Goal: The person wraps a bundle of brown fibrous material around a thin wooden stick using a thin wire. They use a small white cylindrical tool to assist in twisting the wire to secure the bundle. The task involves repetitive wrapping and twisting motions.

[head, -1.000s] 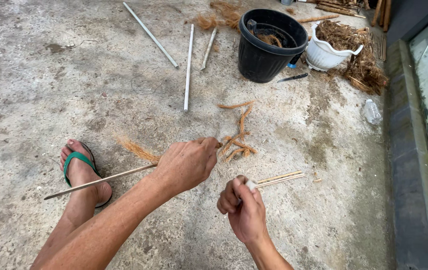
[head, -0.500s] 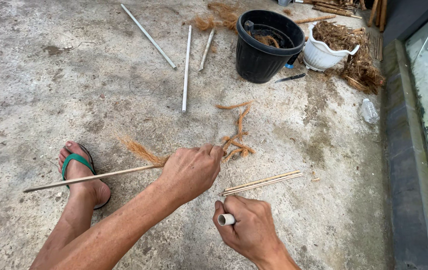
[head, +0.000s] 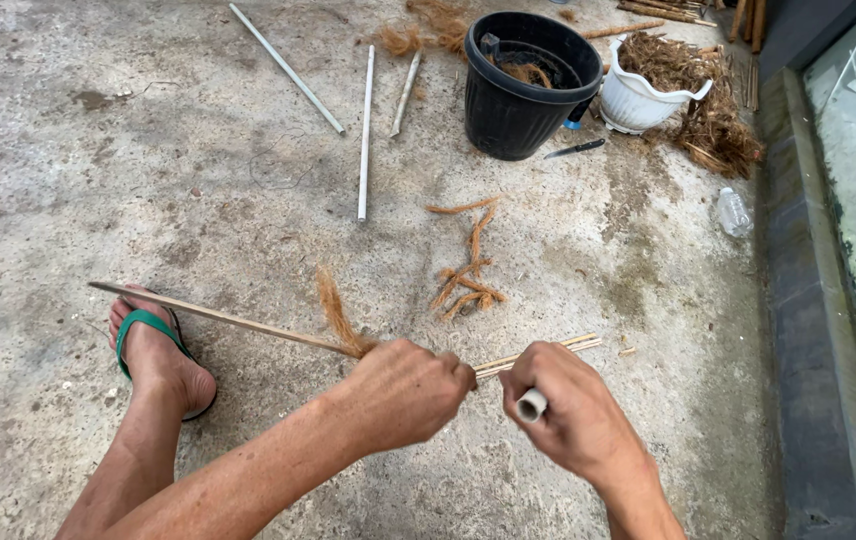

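Left hand (head: 410, 390) fisted around a thin stick (head: 218, 316) and a tuft of brown fibre (head: 333, 308), low over the concrete floor (head: 148, 180). Right hand (head: 568, 418) closed on a small white tube (head: 531, 404), just beside the left.

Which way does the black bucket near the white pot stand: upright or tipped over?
Upright. The black bucket rests on its base on the concrete floor, its round rim facing up, with brown fibre visible inside.

A small clear plastic bottle (head: 734, 212) lies by the curb.
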